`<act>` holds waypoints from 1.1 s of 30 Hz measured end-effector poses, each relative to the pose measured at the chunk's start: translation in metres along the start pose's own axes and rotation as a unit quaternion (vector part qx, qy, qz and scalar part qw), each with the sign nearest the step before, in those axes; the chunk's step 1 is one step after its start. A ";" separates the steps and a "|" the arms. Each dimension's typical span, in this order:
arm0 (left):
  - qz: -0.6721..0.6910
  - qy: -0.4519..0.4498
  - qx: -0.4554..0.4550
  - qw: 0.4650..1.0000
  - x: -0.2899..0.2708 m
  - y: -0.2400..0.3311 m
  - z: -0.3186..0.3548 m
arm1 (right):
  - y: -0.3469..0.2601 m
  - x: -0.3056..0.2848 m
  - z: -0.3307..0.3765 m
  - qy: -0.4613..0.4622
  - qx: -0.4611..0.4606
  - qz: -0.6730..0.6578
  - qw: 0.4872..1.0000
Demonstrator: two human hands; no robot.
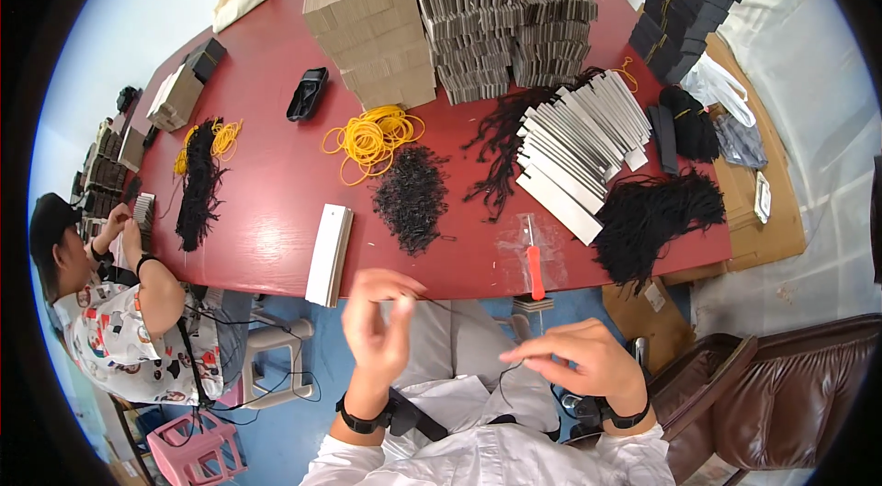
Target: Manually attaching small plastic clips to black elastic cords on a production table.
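Observation:
My left hand [377, 328] is raised just in front of the table's near edge, thumb and fingers pinched on a thin dark strand. Lower and to the right, my right hand [581, 359] pinches a thin black cord [503, 387], whose loose end curls down over my lap. Whether both hands hold the same cord cannot be made out. Beyond my left hand lies a stack of white card strips [328, 254]. A heap of small black clips or fasteners [410, 199] lies farther up the table. Nearest my right hand on the tabletop is a red-handled tool [534, 270] on clear plastic.
Tall stacks of grey-brown card [372, 36] stand at the back of the red table [248, 201]. Yellow bands [378, 135], fanned white strips [574, 155] and black cord bundles [657, 220] lie on it. A co-worker [138, 321] sits at left; a brown leather chair [795, 394] stands at right.

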State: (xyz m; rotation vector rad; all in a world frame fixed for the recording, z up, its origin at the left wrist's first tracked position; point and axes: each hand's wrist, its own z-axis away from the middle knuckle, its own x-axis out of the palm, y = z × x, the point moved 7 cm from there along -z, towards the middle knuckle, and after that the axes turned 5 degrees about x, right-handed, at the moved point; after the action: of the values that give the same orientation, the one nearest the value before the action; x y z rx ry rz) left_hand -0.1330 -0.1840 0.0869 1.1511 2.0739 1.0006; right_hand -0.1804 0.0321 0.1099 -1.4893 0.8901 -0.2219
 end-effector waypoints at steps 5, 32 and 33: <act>0.257 -0.221 -0.185 0.922 0.051 0.008 0.031 | -0.007 -0.006 -0.006 0.111 0.000 0.157 0.981; 0.279 -0.309 -0.151 0.897 0.069 0.005 0.048 | 0.046 0.025 0.010 0.060 0.126 -0.284 0.949; 0.266 -0.331 -0.133 0.896 0.071 0.006 0.050 | 0.046 0.027 0.008 0.023 0.109 -0.245 0.963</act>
State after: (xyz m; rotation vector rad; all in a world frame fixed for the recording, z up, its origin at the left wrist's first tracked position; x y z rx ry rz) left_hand -0.1265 -0.1028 0.0557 1.6610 1.0722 0.9069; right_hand -0.1752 0.0270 0.0565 -1.4796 0.4990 -0.7000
